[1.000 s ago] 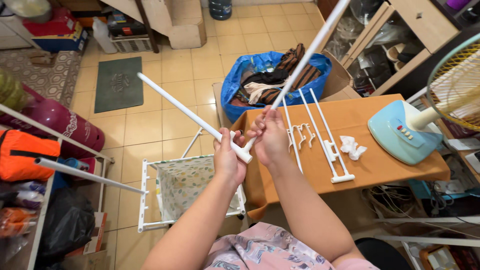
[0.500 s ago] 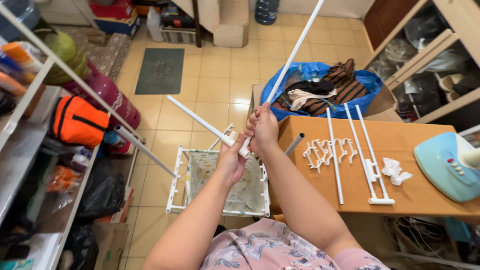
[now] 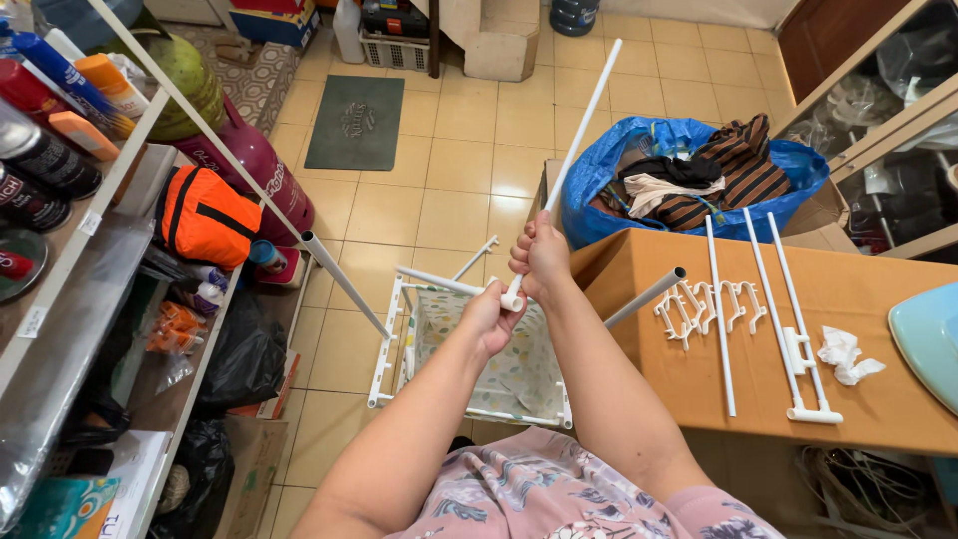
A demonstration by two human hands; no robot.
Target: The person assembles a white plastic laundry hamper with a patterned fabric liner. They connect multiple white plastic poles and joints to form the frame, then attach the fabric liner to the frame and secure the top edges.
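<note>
Ctr frame: right hand (image 3: pixel 542 258) fisted round the low end of a long white tube (image 3: pixel 576 148) that slants to the upper mid, left hand (image 3: pixel 491 317) just below it, curled on a short white tube (image 3: pixel 435 281) pointing left; the 2 tubes meet at a white joint (image 3: pixel 512 296) btwn the hands. Below hands 1 white frame w/ patterned fabric (image 3: pixel 499 369) on tile floor. Right: wooden table (image 3: pixel 699 399) w/ 3 more white rods (image 3: pixel 720 319), white hook pcs (image 3: pixel 711 304), 1 crumpled tissue (image 3: pixel 845 354), 1 grey pipe (image 3: pixel 647 296) poking out beside right forearm; blue bag of clothes (image 3: pixel 689 175) behind, cluttered shelf (image 3: pixel 60 260) at left edge.
</note>
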